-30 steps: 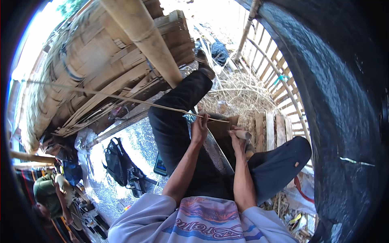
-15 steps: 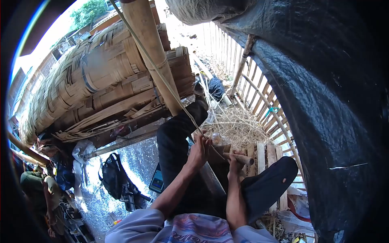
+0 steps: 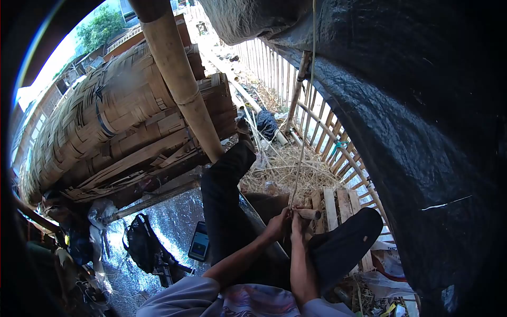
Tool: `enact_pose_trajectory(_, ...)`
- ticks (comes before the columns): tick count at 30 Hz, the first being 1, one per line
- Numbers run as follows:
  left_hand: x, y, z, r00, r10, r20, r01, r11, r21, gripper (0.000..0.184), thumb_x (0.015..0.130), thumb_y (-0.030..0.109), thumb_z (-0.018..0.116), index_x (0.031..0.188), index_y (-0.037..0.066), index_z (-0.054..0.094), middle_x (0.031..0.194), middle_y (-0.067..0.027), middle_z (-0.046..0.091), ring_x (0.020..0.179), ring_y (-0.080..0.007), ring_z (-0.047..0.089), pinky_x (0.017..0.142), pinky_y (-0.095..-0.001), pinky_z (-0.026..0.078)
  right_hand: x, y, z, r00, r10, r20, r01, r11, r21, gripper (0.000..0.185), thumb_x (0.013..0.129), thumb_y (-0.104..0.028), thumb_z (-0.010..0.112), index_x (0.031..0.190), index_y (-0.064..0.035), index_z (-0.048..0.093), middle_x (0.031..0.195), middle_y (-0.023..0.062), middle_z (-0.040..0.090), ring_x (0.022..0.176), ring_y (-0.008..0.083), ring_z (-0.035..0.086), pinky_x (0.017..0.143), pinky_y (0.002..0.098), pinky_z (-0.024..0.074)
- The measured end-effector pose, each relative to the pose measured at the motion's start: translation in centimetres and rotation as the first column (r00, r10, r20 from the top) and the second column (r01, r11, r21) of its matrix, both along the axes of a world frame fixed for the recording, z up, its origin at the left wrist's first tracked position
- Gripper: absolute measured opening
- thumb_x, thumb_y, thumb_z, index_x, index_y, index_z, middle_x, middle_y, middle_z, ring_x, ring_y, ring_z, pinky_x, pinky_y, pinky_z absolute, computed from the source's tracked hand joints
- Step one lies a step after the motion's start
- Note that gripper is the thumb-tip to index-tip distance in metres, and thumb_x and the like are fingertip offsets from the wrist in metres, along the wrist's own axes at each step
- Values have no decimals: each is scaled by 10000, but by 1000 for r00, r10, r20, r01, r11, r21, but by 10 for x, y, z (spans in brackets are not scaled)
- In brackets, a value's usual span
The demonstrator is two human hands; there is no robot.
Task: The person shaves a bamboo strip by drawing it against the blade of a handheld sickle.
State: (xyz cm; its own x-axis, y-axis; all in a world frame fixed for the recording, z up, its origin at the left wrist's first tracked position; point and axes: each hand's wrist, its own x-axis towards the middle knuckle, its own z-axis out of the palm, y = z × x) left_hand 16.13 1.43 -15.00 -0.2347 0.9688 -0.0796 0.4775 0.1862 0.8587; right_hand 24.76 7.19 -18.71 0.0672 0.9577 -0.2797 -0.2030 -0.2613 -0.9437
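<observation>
My left hand (image 3: 278,224) is closed round a long thin strip (image 3: 301,158), which rises almost straight up past the dark tarp. Close beside it, touching or nearly so, my right hand (image 3: 298,224) grips a tool by its thick wooden handle (image 3: 308,214). The handle's end sticks out to the right of my fingers. The tool's blade cannot be made out at this moment. Both hands are between my bent legs, above a dark shape that I cannot make out clearly.
Rolled woven bamboo (image 3: 119,95) and a thick bamboo pole (image 3: 177,76) stand at the left. A black bag (image 3: 143,245) and a phone (image 3: 199,242) lie on shiny sheeting. Right are a slatted fence (image 3: 325,132), dark tarp (image 3: 401,137) and straw (image 3: 290,169). Another person is partly visible lower left.
The long strip has swung from pointing left to nearly upright. My left hand has moved right and down, up against my right hand. The view has shifted too.
</observation>
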Motion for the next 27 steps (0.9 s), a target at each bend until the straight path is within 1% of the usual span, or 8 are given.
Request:
enact_pose_trajectory(2, 2, 2, -7, 1000, 10, 3, -10, 997, -72, 400, 922, 187, 555, 1245, 61, 356, 929, -283, 643, 856, -492, 607, 678, -532, 490, 0, 1, -5, 999, 0, 48, 1, 1000, -17, 249, 775, -29, 679, 990, -67, 561, 949, 61, 605, 842, 172, 596, 721, 305, 503)
enact_pose_trajectory(5, -10, 16, -33, 998, 50, 31, -54, 986, 160, 417, 902, 136, 559, 1245, 35, 343, 855, -218, 663, 795, -422, 658, 645, -461, 516, 6, 1, -10, 999, 29, -14, -29, 1000, 11, 235, 776, -21, 689, 974, -76, 573, 988, 71, 611, 900, 200, 627, 766, 344, 554)
enact_pose_trajectory(6, -14, 20, -11, 984, 126, 123, -129, 991, 20, 318, 906, 150, 524, 1176, 33, 403, 865, -239, 651, 863, -456, 626, 700, -499, 493, 8, 0, -2, 999, 35, -10, -34, 999, 35, 231, 785, -23, 679, 977, -80, 563, 1017, 70, 617, 932, 203, 624, 778, 345, 551)
enact_pose_trajectory(9, -32, 39, -13, 979, 150, 136, -169, 976, 136, 465, 896, 71, 501, 1330, -11, 356, 841, -230, 647, 788, -422, 641, 678, -469, 494, 4, 4, -7, 998, 47, -45, -44, 997, 62, 249, 790, 7, 660, 980, -101, 540, 1086, 55, 629, 1009, 202, 600, 814, 348, 532)
enact_pose_trajectory(12, -38, 46, 3, 957, 210, 201, -258, 933, 253, 418, 941, 93, 520, 1325, 5, 381, 826, -188, 647, 680, -311, 650, 614, -399, 504, -4, 0, 4, 994, 103, 29, -104, 994, 45, 191, 832, -30, 687, 963, -45, 549, 986, 80, 620, 905, 171, 610, 830, 298, 511)
enact_pose_trajectory(19, -49, 41, 10, 747, 308, 589, -371, 928, -15, 382, 1001, 124, 462, 1364, 27, 389, 939, -101, 651, 613, -114, 604, 547, -279, 524, -17, -5, 17, 956, 267, 117, -275, 960, 50, 196, 866, -183, 710, 906, -27, 598, 954, 68, 653, 889, 150, 613, 807, 297, 491)
enact_pose_trajectory(25, -62, 49, -9, 644, 296, 706, -398, 917, -22, 338, 1020, 146, 429, 1334, 25, 400, 1025, -128, 633, 657, -147, 632, 552, -271, 532, -25, -13, 30, 878, 370, 303, -413, 906, 91, 202, 863, -183, 717, 899, -28, 593, 937, 78, 647, 873, 144, 614, 787, 290, 498)
enact_pose_trajectory(27, -71, 52, -4, 559, 349, 752, -432, 897, -95, 333, 1025, 166, 418, 1324, 19, 404, 1019, -119, 633, 624, -129, 619, 545, -253, 525, -27, -16, 29, 892, 398, 215, -423, 902, 86, 196, 864, -170, 716, 903, -26, 588, 942, 85, 643, 857, 141, 614, 772, 276, 504)
